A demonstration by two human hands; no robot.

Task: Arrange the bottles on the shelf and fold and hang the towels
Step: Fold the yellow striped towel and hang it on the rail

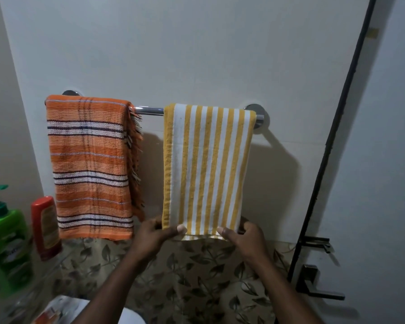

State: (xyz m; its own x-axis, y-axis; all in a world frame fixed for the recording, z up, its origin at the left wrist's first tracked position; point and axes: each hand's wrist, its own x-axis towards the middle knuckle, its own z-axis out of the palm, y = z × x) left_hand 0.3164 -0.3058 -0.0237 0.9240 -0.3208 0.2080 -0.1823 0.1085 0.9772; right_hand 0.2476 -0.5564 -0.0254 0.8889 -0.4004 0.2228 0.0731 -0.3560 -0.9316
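Observation:
A chrome towel bar point(150, 110) is fixed to the white wall. Over its left half hangs a folded orange towel point(89, 164) with dark and white stripes. A yellow-and-white striped towel point(206, 169) hangs folded over the right half. My left hand point(157, 232) pinches the striped towel's lower left corner, thumb on the front. My right hand point(243, 232) pinches its lower right corner the same way. At the far left stand a green pump bottle point(5, 242) and a red bottle point(46, 228) on a clear shelf.
A door with a black edge strip point(323, 160) and dark lever handle point(318, 288) stands to the right. Leaf-patterned tiles point(197, 277) cover the lower wall. A white object point(63, 309) lies low at the left, partly cut off.

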